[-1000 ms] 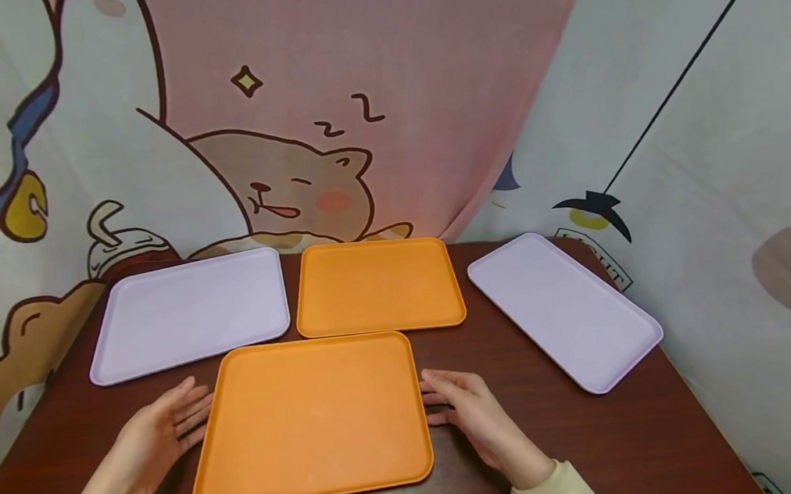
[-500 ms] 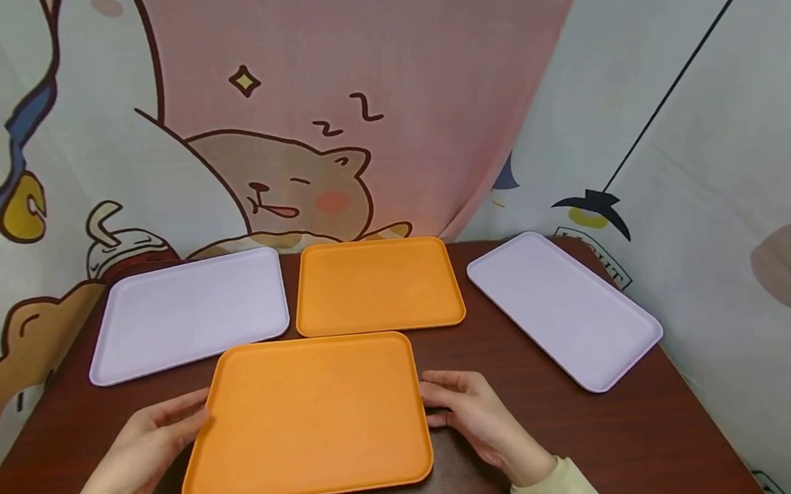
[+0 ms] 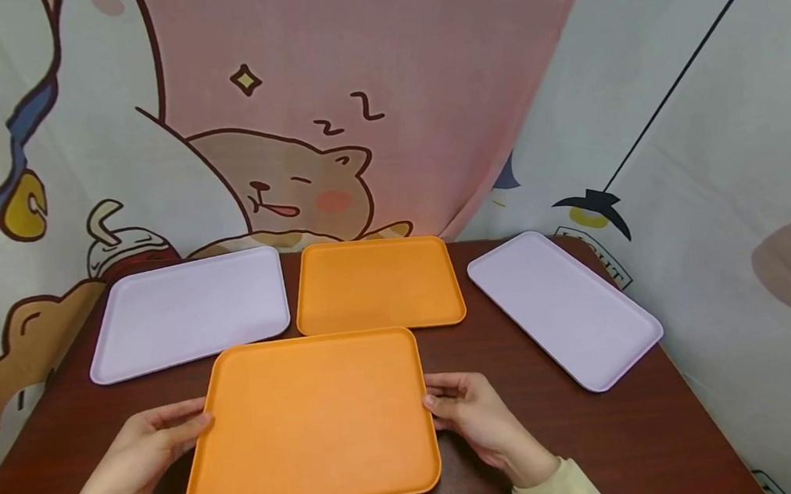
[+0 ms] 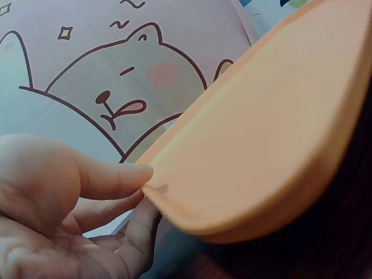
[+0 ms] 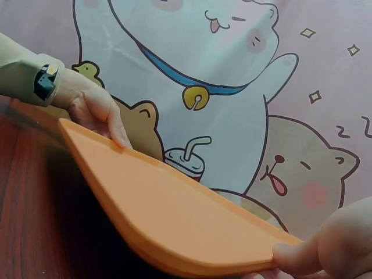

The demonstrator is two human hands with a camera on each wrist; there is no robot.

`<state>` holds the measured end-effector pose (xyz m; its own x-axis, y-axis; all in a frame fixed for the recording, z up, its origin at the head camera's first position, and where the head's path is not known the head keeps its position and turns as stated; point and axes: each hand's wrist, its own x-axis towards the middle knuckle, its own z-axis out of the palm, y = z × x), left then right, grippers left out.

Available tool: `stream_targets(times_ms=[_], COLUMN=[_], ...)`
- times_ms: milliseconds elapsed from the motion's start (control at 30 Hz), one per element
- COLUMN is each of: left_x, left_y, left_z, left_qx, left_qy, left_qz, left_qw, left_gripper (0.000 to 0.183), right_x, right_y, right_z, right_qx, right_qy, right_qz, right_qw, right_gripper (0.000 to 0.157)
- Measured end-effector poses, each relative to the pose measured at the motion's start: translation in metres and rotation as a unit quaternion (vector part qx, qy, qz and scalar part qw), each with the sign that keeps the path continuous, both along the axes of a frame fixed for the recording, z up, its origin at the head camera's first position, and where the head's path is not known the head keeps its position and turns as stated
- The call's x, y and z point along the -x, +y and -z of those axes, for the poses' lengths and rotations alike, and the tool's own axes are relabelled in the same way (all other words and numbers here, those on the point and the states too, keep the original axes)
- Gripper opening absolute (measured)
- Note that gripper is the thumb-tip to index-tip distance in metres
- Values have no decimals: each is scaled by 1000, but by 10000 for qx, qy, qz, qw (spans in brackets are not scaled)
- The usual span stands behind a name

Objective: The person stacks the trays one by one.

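Note:
A large orange rectangular tray (image 3: pixel 312 427) is held between both hands at the near middle of the table. My left hand (image 3: pixel 138 458) pinches its left rim, thumb on top and fingers below, as the left wrist view also shows on the orange tray (image 4: pixel 250 133). On the opposite side my right hand (image 3: pixel 477 420) pinches the right rim the same way. The right wrist view has the tray (image 5: pixel 174 215) raised off the table at its near edge, with dark shadow beneath.
Behind the held tray lies a second orange tray (image 3: pixel 379 284) on the dark wooden table (image 3: pixel 560 436). A pale lilac tray (image 3: pixel 189 312) lies at the back left, another lilac tray (image 3: pixel 563 311) slanted at the right. A cartoon-printed curtain (image 3: pixel 425 103) hangs behind.
My left hand has gone from open beside the tray to pinching its rim, then my right thumb has closed over the right rim. The tray has lifted slightly toward me.

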<state>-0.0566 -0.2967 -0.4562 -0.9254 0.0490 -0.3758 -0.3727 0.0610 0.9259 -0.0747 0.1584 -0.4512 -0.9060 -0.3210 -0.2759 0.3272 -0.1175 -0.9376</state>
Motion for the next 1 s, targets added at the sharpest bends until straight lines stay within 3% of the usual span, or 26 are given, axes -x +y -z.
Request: stream_targets(times_ms=[167,467,800,1000], left_x=[0,-3,-6,-6], left_y=[1,1,5,9], left_z=[-2,-8,-14,-19], left_qx=[-22,12,-416,-211], left_qy=[-286,-324,-41,80], left_qz=[-61,-117,-429,-478], left_qw=[9996,9994,9982,9986], left_gripper=[55,55,26,27], right_x=[-1,-3,-5,-5], right_y=[5,8,13,12], right_z=[-1,-3,-5,-7], right_qx=[107,167,9,-129], right_qy=[-94,-115,118,145], right_qz=[86,94,84,143], right_qw=[9999,9997,9999,9997], right_gripper=[45,41,40,38])
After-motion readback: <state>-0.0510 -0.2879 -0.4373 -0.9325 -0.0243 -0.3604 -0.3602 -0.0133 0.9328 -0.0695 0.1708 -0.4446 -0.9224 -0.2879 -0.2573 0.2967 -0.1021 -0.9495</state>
